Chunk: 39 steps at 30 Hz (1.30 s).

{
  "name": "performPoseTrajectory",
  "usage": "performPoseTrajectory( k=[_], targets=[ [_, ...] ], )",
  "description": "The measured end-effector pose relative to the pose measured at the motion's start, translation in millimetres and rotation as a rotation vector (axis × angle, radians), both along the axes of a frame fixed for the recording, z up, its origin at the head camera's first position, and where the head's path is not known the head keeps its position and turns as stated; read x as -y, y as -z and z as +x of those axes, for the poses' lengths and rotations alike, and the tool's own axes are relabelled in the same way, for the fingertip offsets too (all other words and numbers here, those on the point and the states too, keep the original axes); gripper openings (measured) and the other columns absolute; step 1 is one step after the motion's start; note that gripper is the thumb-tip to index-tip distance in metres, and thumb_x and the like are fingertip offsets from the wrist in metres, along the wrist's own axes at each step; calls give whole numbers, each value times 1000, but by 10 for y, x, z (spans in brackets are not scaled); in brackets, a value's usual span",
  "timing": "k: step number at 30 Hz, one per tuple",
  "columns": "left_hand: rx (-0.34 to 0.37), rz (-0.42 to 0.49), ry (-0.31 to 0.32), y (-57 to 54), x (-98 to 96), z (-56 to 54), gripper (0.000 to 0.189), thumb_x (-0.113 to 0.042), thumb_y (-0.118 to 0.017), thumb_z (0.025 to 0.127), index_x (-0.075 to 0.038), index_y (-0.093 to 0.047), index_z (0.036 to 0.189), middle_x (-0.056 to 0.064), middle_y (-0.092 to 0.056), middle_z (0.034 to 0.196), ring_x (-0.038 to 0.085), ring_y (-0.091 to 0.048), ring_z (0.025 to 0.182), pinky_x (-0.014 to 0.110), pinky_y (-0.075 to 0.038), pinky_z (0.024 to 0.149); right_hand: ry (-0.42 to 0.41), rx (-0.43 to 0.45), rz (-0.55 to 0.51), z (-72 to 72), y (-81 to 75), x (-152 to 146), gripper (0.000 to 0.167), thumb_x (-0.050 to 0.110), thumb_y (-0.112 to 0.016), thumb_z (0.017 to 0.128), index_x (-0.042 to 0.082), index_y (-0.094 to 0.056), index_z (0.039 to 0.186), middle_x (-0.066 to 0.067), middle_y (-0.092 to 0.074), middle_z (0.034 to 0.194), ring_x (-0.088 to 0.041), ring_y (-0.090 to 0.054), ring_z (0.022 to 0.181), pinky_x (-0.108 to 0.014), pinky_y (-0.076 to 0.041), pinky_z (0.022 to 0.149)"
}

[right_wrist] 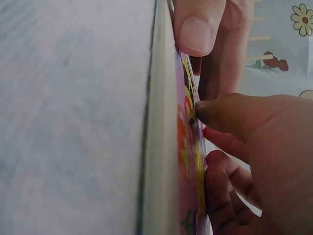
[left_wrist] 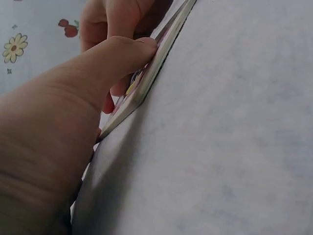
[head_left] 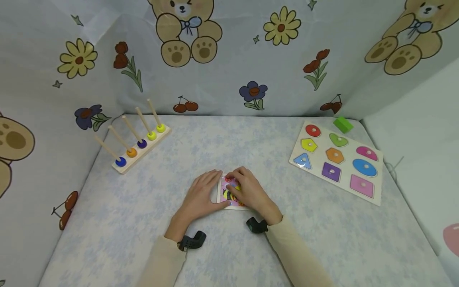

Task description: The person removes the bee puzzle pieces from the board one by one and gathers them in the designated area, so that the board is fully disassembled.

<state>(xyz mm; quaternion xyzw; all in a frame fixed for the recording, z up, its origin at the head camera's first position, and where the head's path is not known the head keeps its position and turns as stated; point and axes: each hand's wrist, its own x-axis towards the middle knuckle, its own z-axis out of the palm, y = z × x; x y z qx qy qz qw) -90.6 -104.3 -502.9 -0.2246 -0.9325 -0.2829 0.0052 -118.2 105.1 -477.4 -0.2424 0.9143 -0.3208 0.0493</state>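
A small flat board with a pink bee picture [head_left: 229, 195] and a pale rim lies on the table between both hands. The left hand [head_left: 202, 196] holds its left side, the thumb resting on the near edge and the fingers along the far left corner. In the left wrist view that thumb [left_wrist: 129, 51] lies over the board's edge [left_wrist: 142, 88]. The right hand [head_left: 251, 192] is over the picture, its thumb and bent fingertips touching the face. The right wrist view shows this thumb [right_wrist: 230, 115] against the picture [right_wrist: 188, 147]; any loose piece beneath the fingers is hidden.
A wooden peg stand [head_left: 144, 149] with coloured rings stands at the back left. On the right lies a knobbed shape board [head_left: 344, 183], with a green block [head_left: 343, 124] beside its far edge. A patterned cloth [head_left: 226, 83] rises behind the table.
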Motion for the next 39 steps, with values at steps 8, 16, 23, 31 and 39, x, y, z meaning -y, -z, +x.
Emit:
performPoseTrajectory(
  k=[8,16,23,31,39],
  targets=[
    [17,-7,3,1,-9,-7,105,-61,-81,80,-8,-39,159,11,-43,162,30,-37,151,55,-28,126,-2,1,-3,-5,20,3,28,19,-71,99,6,-67,124,-10,-60,123,-27,-56,107,-40,-51,89],
    [0,13,9,3,-7,-10,107,-60,-84,78,-5,-40,158,13,-43,162,31,-38,150,56,-29,125,-21,-19,-37,2,46,24,20,13,-70,99,5,-64,116,-15,-57,121,-31,-53,105,-44,-49,90],
    [-9,22,18,-16,8,-7,106,-59,-84,78,-3,-41,157,14,-44,161,32,-38,150,57,-30,124,-2,-20,-25,13,31,50,28,14,-71,98,3,-64,124,-17,-55,128,-35,-55,113,-48,-50,97],
    [-14,10,9,-25,32,-11,104,-59,-85,78,-3,-44,156,12,-45,160,31,-38,150,56,-31,124,-7,-46,6,0,15,82,28,17,-71,99,5,-67,124,-15,-58,129,-34,-56,109,-47,-52,93],
    [-9,7,20,-13,12,-15,103,-59,-84,78,-3,-45,155,11,-44,161,31,-37,151,56,-30,124,6,-64,65,18,-19,54,28,17,-70,100,7,-71,126,-13,-60,125,-28,-57,101,-40,-52,84]
  ],
)
